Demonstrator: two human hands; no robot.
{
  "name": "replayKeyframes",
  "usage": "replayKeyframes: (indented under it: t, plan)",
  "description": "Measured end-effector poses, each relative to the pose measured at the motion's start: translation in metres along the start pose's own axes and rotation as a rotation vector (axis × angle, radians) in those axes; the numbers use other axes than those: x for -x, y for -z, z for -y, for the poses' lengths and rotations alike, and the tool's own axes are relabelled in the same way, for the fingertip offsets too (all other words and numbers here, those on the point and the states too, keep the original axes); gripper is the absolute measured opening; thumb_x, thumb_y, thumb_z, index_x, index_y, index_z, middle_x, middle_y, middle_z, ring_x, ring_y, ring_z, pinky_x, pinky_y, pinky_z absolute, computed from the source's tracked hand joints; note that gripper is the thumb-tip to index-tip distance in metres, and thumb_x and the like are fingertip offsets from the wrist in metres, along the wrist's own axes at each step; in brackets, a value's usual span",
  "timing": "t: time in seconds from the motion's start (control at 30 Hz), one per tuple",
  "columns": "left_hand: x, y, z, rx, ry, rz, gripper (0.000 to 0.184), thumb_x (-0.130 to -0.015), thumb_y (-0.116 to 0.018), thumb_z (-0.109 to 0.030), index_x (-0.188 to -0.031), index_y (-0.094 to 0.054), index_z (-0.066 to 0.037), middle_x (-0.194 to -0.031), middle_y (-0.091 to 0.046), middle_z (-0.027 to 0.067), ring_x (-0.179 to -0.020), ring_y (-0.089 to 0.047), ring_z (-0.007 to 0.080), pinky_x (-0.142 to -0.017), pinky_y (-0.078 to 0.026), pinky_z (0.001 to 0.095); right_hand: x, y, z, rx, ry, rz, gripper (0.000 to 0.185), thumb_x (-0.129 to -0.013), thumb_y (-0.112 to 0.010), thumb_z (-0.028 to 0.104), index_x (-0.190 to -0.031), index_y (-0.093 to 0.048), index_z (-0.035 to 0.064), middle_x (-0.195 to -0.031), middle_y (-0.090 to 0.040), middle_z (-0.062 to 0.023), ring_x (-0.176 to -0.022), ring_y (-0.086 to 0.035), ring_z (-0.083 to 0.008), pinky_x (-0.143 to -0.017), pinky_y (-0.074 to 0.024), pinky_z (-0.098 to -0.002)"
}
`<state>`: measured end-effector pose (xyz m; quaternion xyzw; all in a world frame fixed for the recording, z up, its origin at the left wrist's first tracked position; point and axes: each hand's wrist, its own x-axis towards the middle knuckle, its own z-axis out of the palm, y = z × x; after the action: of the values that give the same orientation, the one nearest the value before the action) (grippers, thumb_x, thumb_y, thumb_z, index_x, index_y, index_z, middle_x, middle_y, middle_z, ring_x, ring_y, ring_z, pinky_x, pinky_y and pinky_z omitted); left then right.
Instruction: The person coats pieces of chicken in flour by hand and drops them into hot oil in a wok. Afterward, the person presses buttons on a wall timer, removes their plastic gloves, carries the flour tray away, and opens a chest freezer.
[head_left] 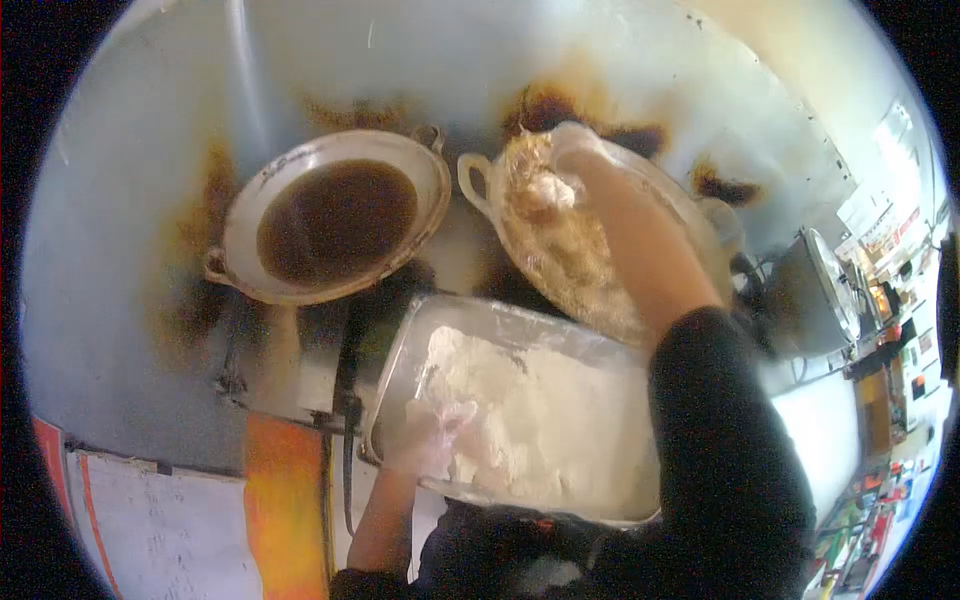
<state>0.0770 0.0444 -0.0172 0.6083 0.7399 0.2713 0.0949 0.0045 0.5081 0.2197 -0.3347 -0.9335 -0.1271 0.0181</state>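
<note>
My left hand [428, 438] is in the left part of a metal tray [395, 385] of pale flour [560, 400]. Flour coats its fingers, which are blurred, so their grip cannot be made out. My right hand [580, 155] reaches over the upper part of the right pan [625, 300], which holds bubbling, foamy oil [570, 250]. A white floury lump [552, 192] lies just below my right fingers. Blur hides whether these fingers hold anything.
A second two-handled pan [235, 225] with dark brown liquid [335, 220] stands at the left. Behind both pans rises a scorched metal wall [330, 70]. A large metal pot [805, 295] is at the right. An orange-yellow panel [285, 500] hangs below the left pan.
</note>
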Motion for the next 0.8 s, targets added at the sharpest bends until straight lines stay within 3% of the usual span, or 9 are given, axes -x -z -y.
replayKeyframes:
  t: [0.07, 0.17, 0.27, 0.33, 0.37, 0.5, 0.57, 0.67, 0.8]
  plan:
    - [-0.005, -0.002, 0.004, 0.184, 0.161, 0.182, 0.04, -0.085, -0.051, -0.02, -0.125, -0.055, -0.016, -0.126, -0.054, 0.014, -0.113, -0.054, 0.0303, -0.098, -0.04, 0.0367, 0.027, 0.046, 0.019, 0.069, 0.055, -0.128, 0.037, -0.091, -0.05, 0.035, -0.111, -0.062, 0.0058, -0.106, -0.062, -0.0158, -0.094, -0.061, -0.0305, -0.084, -0.0502, -0.0404]
    - [-0.006, 0.008, -0.007, 0.177, 0.056, 0.1, 0.049, -0.076, -0.053, -0.005, -0.121, -0.059, -0.023, -0.103, -0.061, 0.0146, -0.093, -0.059, 0.0326, -0.084, -0.047, 0.0408, 0.062, 0.089, 0.043, -0.054, 0.139, -0.257, 0.05, -0.095, -0.034, 0.045, -0.103, -0.063, 0.0051, -0.102, -0.064, -0.0161, -0.097, -0.061, -0.0321, -0.089, -0.0461, -0.0445]
    - [0.012, -0.048, 0.037, 0.06, -0.223, 0.038, 0.045, -0.075, -0.052, -0.005, -0.114, -0.064, -0.024, -0.099, -0.062, 0.013, -0.093, -0.06, 0.0294, -0.08, -0.048, 0.0397, 0.149, 0.163, 0.084, -0.189, 0.212, 0.173, 0.038, -0.098, -0.038, 0.033, -0.129, -0.045, 0.0125, -0.112, -0.06, -0.0166, -0.097, -0.061, -0.0212, -0.089, -0.0455, -0.0433]
    - [0.002, -0.017, 0.018, 0.09, -0.015, 0.284, 0.033, -0.079, -0.054, -0.019, -0.109, -0.064, -0.013, -0.099, -0.064, 0.0144, -0.091, -0.062, 0.0307, -0.082, -0.048, 0.039, 0.208, 0.149, 0.097, -0.288, 0.474, 0.086, 0.033, -0.097, -0.038, 0.026, -0.123, -0.051, 0.0122, -0.108, -0.061, -0.0145, -0.095, -0.06, -0.0264, -0.086, -0.0468, -0.0403]
    - [-0.005, -0.002, 0.007, 0.106, 0.08, 0.405, 0.034, -0.081, -0.054, -0.026, -0.107, -0.064, -0.008, -0.099, -0.065, 0.0151, -0.09, -0.063, 0.0313, -0.082, -0.049, 0.0386, 0.227, 0.114, 0.102, -0.077, 0.695, -0.26, 0.033, -0.097, -0.035, 0.025, -0.119, -0.058, 0.0124, -0.104, -0.062, -0.0129, -0.093, -0.061, -0.0291, -0.083, -0.0493, -0.0359]
    - [-0.02, 0.023, -0.022, -0.132, 0.314, 0.568, 0.051, -0.069, -0.065, -0.046, -0.096, -0.067, -0.002, -0.092, -0.066, 0.0175, -0.083, -0.064, 0.0334, -0.079, -0.05, 0.0399, 0.288, 0.023, 0.118, -0.538, 0.692, 0.378, 0.033, -0.096, -0.037, 0.026, -0.112, -0.06, 0.0093, -0.104, -0.063, -0.0148, -0.095, -0.059, -0.0313, -0.085, -0.0473, -0.0377]
    - [-0.021, 0.022, -0.026, -0.222, 0.478, 0.64, 0.047, -0.054, -0.076, -0.04, -0.095, -0.071, -0.017, -0.085, -0.066, 0.0135, -0.086, -0.064, 0.0292, -0.08, -0.049, 0.0365, 0.308, -0.084, 0.131, -0.518, 0.656, 0.647, 0.03, -0.094, -0.039, 0.02, -0.111, -0.06, 0.0054, -0.104, -0.063, -0.0178, -0.094, -0.06, -0.0335, -0.084, -0.0471, -0.0383]
    - [-0.018, 0.029, -0.032, -0.229, 0.391, 0.634, 0.065, -0.054, -0.071, -0.055, -0.092, -0.068, -0.002, -0.091, -0.066, 0.0174, -0.086, -0.064, 0.0334, -0.079, -0.05, 0.0397, 0.34, -0.106, 0.158, -0.753, 0.637, 0.69, 0.031, -0.091, -0.043, 0.022, -0.109, -0.06, 0.0028, -0.101, -0.063, -0.0207, -0.091, -0.06, -0.0359, -0.082, -0.0471, -0.0408]
    - [0.002, -0.008, -0.019, -0.236, 0.363, 0.332, 0.06, -0.059, -0.069, -0.055, -0.094, -0.069, -0.006, -0.092, -0.067, 0.0163, -0.088, -0.064, 0.0333, -0.08, -0.05, 0.0394, 0.356, -0.079, 0.166, -0.566, 0.553, 0.853, 0.036, -0.081, -0.055, 0.028, -0.104, -0.061, 0.0023, -0.095, -0.063, -0.0203, -0.09, -0.06, -0.036, -0.079, -0.0472, -0.0443]
